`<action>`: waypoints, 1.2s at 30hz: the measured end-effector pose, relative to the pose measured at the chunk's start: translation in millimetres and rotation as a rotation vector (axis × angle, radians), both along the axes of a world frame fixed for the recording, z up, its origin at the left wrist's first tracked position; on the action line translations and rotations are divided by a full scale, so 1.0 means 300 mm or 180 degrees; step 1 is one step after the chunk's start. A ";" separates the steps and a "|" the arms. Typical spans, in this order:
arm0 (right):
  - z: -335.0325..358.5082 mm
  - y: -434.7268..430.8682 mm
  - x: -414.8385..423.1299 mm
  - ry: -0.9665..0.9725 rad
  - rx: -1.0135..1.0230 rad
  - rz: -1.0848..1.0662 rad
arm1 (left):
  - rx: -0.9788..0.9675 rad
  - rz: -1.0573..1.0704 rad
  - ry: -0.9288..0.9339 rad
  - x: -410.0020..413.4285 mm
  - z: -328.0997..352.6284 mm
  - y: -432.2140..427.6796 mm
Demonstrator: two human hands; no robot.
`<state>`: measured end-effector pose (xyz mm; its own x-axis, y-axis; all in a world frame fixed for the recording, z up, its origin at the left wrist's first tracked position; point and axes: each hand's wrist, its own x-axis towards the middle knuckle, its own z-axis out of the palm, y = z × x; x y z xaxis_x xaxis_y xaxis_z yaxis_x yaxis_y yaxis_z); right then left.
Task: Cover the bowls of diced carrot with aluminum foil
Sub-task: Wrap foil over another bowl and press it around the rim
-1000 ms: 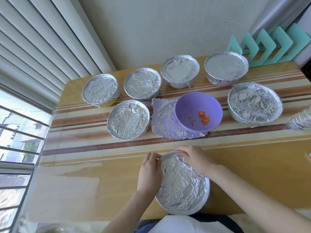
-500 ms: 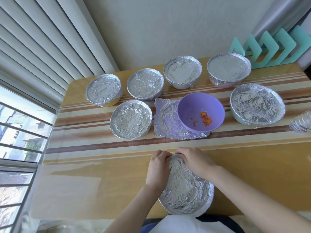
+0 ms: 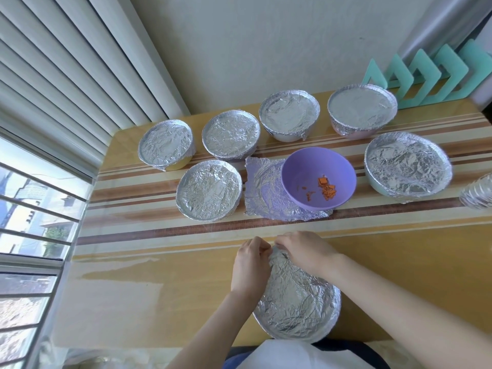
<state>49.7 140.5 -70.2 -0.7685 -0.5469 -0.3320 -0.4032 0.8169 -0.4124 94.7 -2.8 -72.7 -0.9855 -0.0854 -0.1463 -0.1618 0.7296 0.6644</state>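
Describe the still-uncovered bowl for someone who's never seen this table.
On the striped wooden table, look at the middle of the cluster of bowls near the wall. The purple bowl sits on a loose foil sheet, between two foil-covered bowls. It is the only one open on top, with orange carrot pieces showing inside.

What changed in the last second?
The left hand slid along the rim of the near bowl to its far edge, meeting the right hand; both now pinch the foil there. The purple bowl, the loose sheet under it and the six covered bowls stayed put.
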 end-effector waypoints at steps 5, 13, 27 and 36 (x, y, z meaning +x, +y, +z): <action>-0.001 0.040 0.012 -0.0548 -0.0591 -0.0530 | -0.0035 -0.0106 -0.0035 -0.004 0.001 0.000; -0.009 0.057 0.046 -0.0533 -0.1042 -0.1097 | -0.0094 -0.0232 -0.0182 0.007 0.004 -0.003; 0.011 0.097 0.037 -0.0964 -0.0766 -0.1140 | 0.0075 -0.0415 -0.0143 0.011 0.010 -0.029; 0.031 0.082 0.017 -0.0922 -0.0705 -0.0916 | 0.0088 -0.0465 -0.0056 0.016 0.016 0.003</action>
